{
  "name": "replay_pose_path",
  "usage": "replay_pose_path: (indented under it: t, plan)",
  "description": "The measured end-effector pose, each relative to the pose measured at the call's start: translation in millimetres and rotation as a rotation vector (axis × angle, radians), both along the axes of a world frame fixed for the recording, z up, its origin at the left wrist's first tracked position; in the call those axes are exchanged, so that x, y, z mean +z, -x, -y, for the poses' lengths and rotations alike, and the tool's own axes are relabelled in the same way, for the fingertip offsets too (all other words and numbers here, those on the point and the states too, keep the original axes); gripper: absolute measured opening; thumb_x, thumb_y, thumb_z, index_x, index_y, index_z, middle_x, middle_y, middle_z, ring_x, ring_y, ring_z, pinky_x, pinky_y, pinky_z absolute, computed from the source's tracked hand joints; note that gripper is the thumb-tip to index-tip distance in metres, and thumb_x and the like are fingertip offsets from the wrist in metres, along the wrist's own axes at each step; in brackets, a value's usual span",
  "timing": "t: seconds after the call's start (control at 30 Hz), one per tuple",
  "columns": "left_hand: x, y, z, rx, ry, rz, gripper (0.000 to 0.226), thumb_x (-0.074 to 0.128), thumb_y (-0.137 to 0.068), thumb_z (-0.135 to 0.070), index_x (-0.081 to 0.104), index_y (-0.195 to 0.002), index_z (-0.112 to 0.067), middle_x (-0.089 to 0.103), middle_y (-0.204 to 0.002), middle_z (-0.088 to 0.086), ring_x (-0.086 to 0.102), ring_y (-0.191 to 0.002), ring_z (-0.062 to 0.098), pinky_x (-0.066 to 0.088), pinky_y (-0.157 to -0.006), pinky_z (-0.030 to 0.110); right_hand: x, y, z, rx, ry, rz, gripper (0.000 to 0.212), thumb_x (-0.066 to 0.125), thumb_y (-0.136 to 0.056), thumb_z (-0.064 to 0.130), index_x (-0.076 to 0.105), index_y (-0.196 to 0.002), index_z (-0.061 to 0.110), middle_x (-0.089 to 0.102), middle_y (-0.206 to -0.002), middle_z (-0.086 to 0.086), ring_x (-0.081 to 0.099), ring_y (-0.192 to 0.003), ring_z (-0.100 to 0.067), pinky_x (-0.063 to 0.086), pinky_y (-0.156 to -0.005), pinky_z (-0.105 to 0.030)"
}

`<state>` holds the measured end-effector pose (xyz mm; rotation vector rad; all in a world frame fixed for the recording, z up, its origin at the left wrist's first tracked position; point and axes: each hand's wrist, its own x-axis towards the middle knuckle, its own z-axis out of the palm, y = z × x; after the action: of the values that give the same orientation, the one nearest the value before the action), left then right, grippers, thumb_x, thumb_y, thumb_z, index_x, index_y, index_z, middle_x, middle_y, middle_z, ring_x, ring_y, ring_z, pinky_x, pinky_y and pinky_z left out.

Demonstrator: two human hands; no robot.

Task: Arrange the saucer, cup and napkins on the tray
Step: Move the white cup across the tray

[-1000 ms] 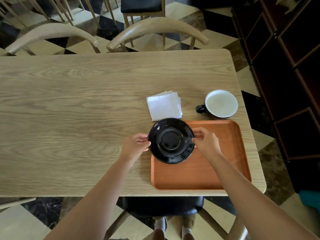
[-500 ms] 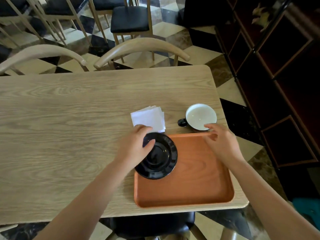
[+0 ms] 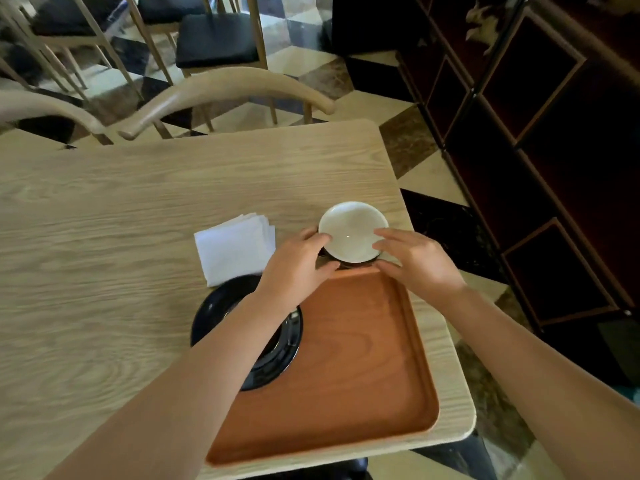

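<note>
Wood table (image 3: 104,209), curved-back chairs (image 3: 225,88) behind, dark shelving (image 3: 554,133) at right.

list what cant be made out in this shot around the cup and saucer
- Head view: cup handle and dark outer wall, hidden behind the left hand.
- Saucer centre, covered by the left forearm.
- Whether the right hand fingers touch the cup: unclear.

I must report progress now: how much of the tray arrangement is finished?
Partly done: the black saucer lies at the orange tray's left edge, overhanging it. In hand: left hand and right hand flank the white-lined cup, which is off the tray. Left: the napkins on the table.
</note>
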<state>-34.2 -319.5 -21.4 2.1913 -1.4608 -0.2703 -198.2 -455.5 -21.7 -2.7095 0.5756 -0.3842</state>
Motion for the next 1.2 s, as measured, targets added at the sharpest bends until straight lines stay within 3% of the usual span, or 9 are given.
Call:
replay_pose_path:
  t: [0.27, 0.5, 0.7, 0.83, 0.97, 1.2]
  plan:
    - [12.4, 8.4, -15.4, -0.053, 0.175, 0.009, 0.037, 0.079, -0.069, -0.027, 0.069, -0.098, -0.007, 0.069, -0.103, 0.006, 0.066, -0.075, 0.028, 0.056, -0.065, 0.037, 14.5, 25.0, -7.4, 0.089, 0.156, 0.15, 0.025, 0.081, -0.068, 0.011, 0.071, -0.09, 0.003, 0.072, -0.101, -0.014, 0.07, -0.091, -0.029, 0.059, -0.074, -0.041]
    - [21.7, 31.4, -41.0, -0.117, 0.198, 0.0, 0.043, 0.06, -0.07, -0.044, 0.072, -0.092, -0.01, 0.071, -0.105, 0.006, 0.058, -0.06, 0.008, 0.053, -0.059, 0.026, 18.2, 56.9, -35.9, 0.084, 0.232, 0.22, 0.02, 0.065, -0.081, 0.022, 0.07, -0.09, 0.004, 0.073, -0.098, -0.01, 0.07, -0.091, -0.026, 0.06, -0.07, -0.035]
    - [1.1, 45.2, -47.8, -0.124, 0.144, -0.004, 0.034, 0.074, -0.066, -0.032, 0.072, -0.092, -0.009, 0.071, -0.102, 0.006, 0.057, -0.086, 0.013, 0.051, -0.068, 0.022, -1.4, 71.6, -48.6, 0.047, 0.228, 0.217, 0.025, 0.059, -0.084, 0.028, 0.072, -0.087, 0.006, 0.074, -0.096, -0.008, 0.07, -0.09, -0.024, 0.06, -0.066, -0.032]
    - [-6.9, 51.1, -48.4, -0.101, 0.116, 0.017, 0.035, 0.074, -0.067, -0.035, 0.072, -0.094, -0.014, 0.07, -0.107, 0.004, 0.063, -0.091, 0.015, 0.051, -0.074, 0.024, -12.8, 77.3, -51.4, 0.018, 0.224, 0.192, 0.026, 0.057, -0.085, 0.029, 0.072, -0.087, 0.007, 0.074, -0.097, -0.008, 0.07, -0.091, -0.025, 0.06, -0.062, -0.033]
    - [-5.9, 46.1, -44.2, -0.152, 0.092, 0.016, 0.042, 0.058, -0.073, -0.046, 0.069, -0.097, -0.014, 0.069, -0.107, 0.002, 0.067, -0.086, 0.02, 0.057, -0.068, 0.031, -13.4, 77.2, -50.4, -0.003, 0.254, 0.19, 0.024, 0.057, -0.084, 0.027, 0.071, -0.089, 0.009, 0.073, -0.099, -0.007, 0.069, -0.096, -0.026, 0.06, -0.064, -0.034]
    - [-8.4, 36.4, -38.5, -0.252, 0.086, 0.15, 0.037, 0.059, -0.079, -0.043, 0.067, -0.096, -0.011, 0.069, -0.098, 0.002, 0.061, -0.062, 0.019, 0.053, -0.052, 0.029, -6.9, 76.1, -44.0, 0.037, 0.405, 0.179, 0.016, 0.059, -0.085, 0.022, 0.073, -0.086, 0.012, 0.075, -0.096, -0.004, 0.069, -0.098, -0.025, 0.059, -0.059, -0.028]
